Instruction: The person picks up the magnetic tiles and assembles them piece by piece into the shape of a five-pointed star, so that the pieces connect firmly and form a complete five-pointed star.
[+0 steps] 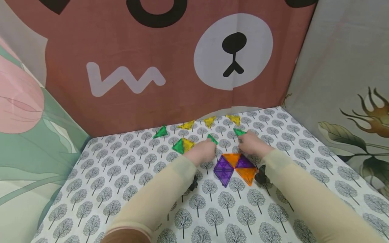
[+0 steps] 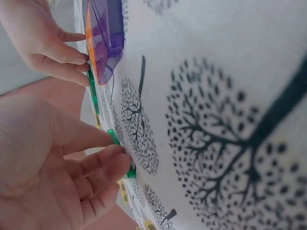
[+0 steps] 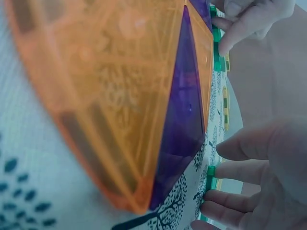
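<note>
My left hand (image 1: 204,151) pinches a green triangular magnetic tile (image 1: 212,138) with its fingertips, low over the cloth. In the left wrist view the fingers partly cover this tile (image 2: 113,136). To the right, my right hand (image 1: 253,144) touches another green triangular tile (image 1: 238,132) with relaxed fingers, its thumb held apart in the right wrist view. Between the forearms lies a fan of joined tiles, with purple triangles (image 1: 224,170) on the left and an orange triangle (image 1: 247,174) on the right. Left of my left hand, a green tile (image 1: 178,146) adjoins a yellow tile (image 1: 188,144).
Farther back lie several yellow triangular tiles (image 1: 209,122) and a green tile (image 1: 160,132). A tree-print cloth (image 1: 121,182) covers the surface. A brown bear-print curtain (image 1: 127,111) closes the back, with a flowered curtain (image 1: 343,101) on the right.
</note>
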### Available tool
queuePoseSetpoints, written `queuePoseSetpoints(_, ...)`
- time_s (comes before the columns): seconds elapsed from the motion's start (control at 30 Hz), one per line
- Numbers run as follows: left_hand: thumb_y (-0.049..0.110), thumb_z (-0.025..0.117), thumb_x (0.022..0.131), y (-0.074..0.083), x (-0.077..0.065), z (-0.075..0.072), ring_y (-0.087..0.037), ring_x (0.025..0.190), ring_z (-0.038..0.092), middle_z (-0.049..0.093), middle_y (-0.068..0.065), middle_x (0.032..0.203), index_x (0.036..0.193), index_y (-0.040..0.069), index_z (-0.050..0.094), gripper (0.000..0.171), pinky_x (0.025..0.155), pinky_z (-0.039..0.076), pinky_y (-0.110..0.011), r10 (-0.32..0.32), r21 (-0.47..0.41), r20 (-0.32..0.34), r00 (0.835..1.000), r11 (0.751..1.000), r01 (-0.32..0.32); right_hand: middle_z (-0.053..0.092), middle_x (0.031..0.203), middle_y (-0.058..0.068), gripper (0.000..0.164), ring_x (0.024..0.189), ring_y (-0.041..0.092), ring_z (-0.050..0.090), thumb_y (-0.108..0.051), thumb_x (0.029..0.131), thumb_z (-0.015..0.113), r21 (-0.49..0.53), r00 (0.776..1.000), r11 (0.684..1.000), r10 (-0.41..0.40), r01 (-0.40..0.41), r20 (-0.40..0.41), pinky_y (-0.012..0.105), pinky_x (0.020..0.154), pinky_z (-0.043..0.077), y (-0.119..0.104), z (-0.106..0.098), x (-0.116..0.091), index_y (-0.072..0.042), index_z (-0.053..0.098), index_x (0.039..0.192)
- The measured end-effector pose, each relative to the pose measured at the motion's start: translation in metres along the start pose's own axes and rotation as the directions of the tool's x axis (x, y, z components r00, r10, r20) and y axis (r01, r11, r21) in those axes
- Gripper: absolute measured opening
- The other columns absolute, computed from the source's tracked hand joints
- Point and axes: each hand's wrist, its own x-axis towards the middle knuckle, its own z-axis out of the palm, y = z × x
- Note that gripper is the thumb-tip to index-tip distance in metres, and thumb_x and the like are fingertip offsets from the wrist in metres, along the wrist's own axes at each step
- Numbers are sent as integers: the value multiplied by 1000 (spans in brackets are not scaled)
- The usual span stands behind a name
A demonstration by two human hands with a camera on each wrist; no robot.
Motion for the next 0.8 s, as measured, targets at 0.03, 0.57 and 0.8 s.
queuePoseSetpoints(0.03,11,53,97,-1,0,0,-26,130,48,42,-12,151,128,10,64,33,109,39,-41,2,17,-10,1000,1000,-2,38,138,40,54,126,48,40,-11,92,53,8,1000,1000,5,-5,1,60,108,32,0,0,0,7,45,143)
queuePoseSetpoints(0.57,13,58,93,-14,0,4,-24,112,56,64,-5,120,103,13,71,16,104,43,-41,5,142,-87,996,990,7,48,137,33,49,86,31,56,-10,94,50,116,1000,993,-13,11,20,43,77,49,13,-3,-1,12,49,138)
queuePoseSetpoints(0.8,16,51,97,-10,2,8,-31,136,41,47,-11,148,152,13,39,56,112,33,-46,-32,146,-93,995,988,46,38,144,35,60,118,43,49,-9,95,53,123,999,991,-49,50,-3,57,100,42,11,-1,-4,10,33,148)
